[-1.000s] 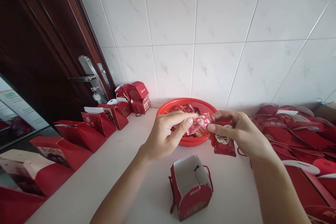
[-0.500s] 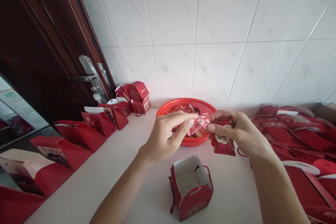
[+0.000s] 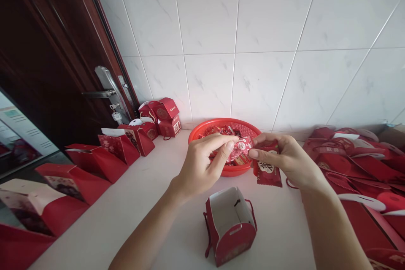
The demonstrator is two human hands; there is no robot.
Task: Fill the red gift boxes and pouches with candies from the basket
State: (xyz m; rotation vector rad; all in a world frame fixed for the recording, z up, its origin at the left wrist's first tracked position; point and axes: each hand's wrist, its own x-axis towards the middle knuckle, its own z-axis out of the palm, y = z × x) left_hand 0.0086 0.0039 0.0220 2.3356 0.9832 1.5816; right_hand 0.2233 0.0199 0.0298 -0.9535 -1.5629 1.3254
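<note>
Above the front of a red plastic basket [image 3: 202,128], my left hand [image 3: 205,160] pinches one end of a small pink-red wrapped packet [image 3: 243,146]. The fingertips of my right hand [image 3: 284,156] are at the packet's other end. A larger dark red packet [image 3: 268,173] with cream lettering hangs from my right hand, partly covered by its fingers. Wrapped pieces lie in the basket. Nearer me, an open red gift box [image 3: 234,240] with a pale inside and red cord handles stands upright on the white table [image 3: 177,236]; nothing shows inside it but a dark bit of cord.
Red boxes [image 3: 95,162] stand in a row along the table's left edge, with more [image 3: 167,118] at the back left. Flattened red boxes [image 3: 363,160] are heaped on the right. Behind are a tiled wall [image 3: 262,21] and a dark door [image 3: 50,50].
My hands have barely moved. The small packet has shifted slightly to the left and tilted, and the larger packet has moved a little left with my right hand.
</note>
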